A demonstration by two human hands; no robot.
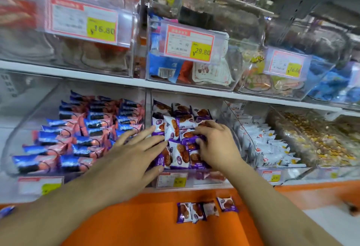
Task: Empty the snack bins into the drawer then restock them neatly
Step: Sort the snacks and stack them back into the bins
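Right hand (215, 141), fingers curled, pinches a glossy purple-and-white snack packet (190, 135) in the middle clear plastic bin (194, 179); left hand (134, 148), fingers straight and spread wide, lies flat on the packets at the bin's left edge. Four matching pillow-shaped packets (206, 209) lie on the smooth orange drawer front (148, 216) below. Blue-and-pink wrapped bars (78, 134) fill the left bin

My left hand (134, 148) lies flat, fingers straight, on the purple waffle packets (180, 138) in the middle bin (191, 179). My right hand (212, 142) pinches one of them. Four more packets (205, 210) lie on the orange counter (146, 218) below.
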